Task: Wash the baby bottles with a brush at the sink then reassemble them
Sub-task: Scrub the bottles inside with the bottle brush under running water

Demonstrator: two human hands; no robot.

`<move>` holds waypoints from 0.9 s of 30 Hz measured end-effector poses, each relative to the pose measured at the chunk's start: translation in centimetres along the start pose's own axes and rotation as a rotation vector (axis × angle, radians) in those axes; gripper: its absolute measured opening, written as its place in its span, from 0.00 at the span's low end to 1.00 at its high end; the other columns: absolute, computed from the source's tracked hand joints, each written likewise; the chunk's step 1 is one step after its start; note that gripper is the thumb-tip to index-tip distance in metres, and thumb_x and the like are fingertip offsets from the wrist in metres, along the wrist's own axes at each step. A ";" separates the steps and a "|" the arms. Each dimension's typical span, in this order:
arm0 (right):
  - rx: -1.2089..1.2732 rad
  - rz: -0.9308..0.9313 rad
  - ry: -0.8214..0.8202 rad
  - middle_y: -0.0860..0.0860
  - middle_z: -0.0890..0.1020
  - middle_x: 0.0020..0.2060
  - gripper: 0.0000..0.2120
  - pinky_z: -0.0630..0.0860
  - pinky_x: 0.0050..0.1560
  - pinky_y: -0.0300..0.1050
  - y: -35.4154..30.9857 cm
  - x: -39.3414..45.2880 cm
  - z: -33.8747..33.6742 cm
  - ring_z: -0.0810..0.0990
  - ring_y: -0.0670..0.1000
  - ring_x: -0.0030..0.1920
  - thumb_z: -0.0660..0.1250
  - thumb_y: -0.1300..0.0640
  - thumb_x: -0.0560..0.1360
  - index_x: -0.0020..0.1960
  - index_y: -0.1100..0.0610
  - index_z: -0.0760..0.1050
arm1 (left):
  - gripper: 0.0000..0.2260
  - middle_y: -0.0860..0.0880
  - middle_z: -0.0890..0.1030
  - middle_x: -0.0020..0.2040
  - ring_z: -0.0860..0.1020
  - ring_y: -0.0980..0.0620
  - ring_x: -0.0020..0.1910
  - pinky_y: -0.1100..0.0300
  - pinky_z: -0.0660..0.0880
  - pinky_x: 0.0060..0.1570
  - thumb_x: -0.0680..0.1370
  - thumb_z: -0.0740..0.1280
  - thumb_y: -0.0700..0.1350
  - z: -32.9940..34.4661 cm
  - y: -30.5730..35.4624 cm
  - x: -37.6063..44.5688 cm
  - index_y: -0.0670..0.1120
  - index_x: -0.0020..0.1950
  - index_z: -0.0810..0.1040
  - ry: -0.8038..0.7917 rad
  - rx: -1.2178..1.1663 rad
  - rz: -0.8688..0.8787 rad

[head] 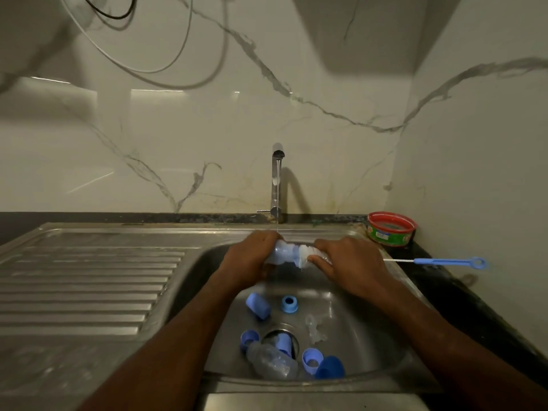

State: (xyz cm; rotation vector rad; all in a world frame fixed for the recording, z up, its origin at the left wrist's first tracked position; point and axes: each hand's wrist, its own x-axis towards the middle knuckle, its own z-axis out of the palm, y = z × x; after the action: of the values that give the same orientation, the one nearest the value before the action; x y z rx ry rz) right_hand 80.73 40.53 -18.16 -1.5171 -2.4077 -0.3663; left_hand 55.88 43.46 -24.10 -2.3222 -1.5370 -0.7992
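Clear baby bottle (281, 253), clasped by the left hand (252, 259), gets scrubbed; right hand (347, 264) clenches the bottle brush (305, 253). Second bottle (271, 361) and blue caps (258, 305) await washing, reassembly.

In front of you the steel sink (370, 336) holds a second bottle (272, 363), blue caps (257, 305), a blue ring (289, 304) and clear teats (315, 329). On the dark counter (444, 280) lie a thin blue brush (444, 261) and a red-rimmed tub (390, 229).

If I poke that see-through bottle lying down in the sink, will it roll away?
Probably a little. The clear bottle lies on its rounded side, so it may roll, but the blue caps beside it would likely stop it. It looks like empty plastic, so likely light, and slippery if wet.
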 end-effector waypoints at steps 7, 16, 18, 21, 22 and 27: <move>0.050 0.058 -0.021 0.48 0.83 0.57 0.20 0.75 0.59 0.51 -0.1 0.3 1.0 0.80 0.50 0.54 0.59 0.36 0.81 0.68 0.43 0.74 | 0.23 0.51 0.75 0.64 0.73 0.56 0.59 0.57 0.74 0.58 0.75 0.73 0.55 0.9 0.8 0.3 0.52 0.67 0.70 0.004 -0.047 0.125; 0.096 0.044 -0.016 0.48 0.83 0.57 0.20 0.75 0.60 0.52 0.0 0.2 0.8 0.80 0.50 0.56 0.59 0.36 0.81 0.68 0.43 0.74 | 0.23 0.49 0.77 0.63 0.75 0.50 0.60 0.52 0.72 0.63 0.75 0.74 0.54 0.2 0.5 0.6 0.50 0.66 0.72 0.037 0.041 0.102; 0.067 0.033 0.032 0.47 0.84 0.54 0.20 0.77 0.56 0.52 0.1 0.3 0.6 0.81 0.49 0.52 0.59 0.35 0.80 0.66 0.42 0.75 | 0.22 0.48 0.77 0.64 0.74 0.48 0.63 0.48 0.69 0.67 0.75 0.73 0.53 -0.2 -0.2 0.7 0.50 0.66 0.72 0.057 0.110 -0.044; 0.050 0.008 -0.029 0.48 0.83 0.55 0.20 0.77 0.58 0.53 -0.4 0.3 1.2 0.81 0.50 0.54 0.60 0.35 0.80 0.67 0.42 0.75 | 0.20 0.48 0.76 0.64 0.73 0.49 0.62 0.53 0.68 0.66 0.75 0.74 0.50 0.5 1.1 0.7 0.50 0.65 0.73 -0.030 0.064 0.179; 0.076 0.009 -0.054 0.48 0.83 0.56 0.20 0.76 0.59 0.52 -0.4 0.1 1.2 0.81 0.50 0.54 0.60 0.35 0.80 0.67 0.43 0.76 | 0.20 0.48 0.76 0.64 0.73 0.50 0.62 0.55 0.67 0.65 0.75 0.74 0.50 0.3 1.4 0.6 0.51 0.64 0.73 -0.061 0.040 0.250; 0.104 0.002 0.014 0.48 0.84 0.56 0.20 0.77 0.57 0.50 0.2 0.3 0.6 0.81 0.50 0.53 0.59 0.36 0.81 0.68 0.43 0.75 | 0.20 0.46 0.77 0.63 0.74 0.47 0.62 0.52 0.70 0.63 0.75 0.74 0.51 -0.9 0.1 0.8 0.49 0.64 0.74 0.083 0.009 0.069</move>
State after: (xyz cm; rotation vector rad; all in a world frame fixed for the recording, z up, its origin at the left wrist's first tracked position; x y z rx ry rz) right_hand 80.68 41.10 -18.60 -1.4667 -2.3750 -0.2464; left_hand 55.99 43.62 -22.89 -2.2920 -1.4148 -0.8591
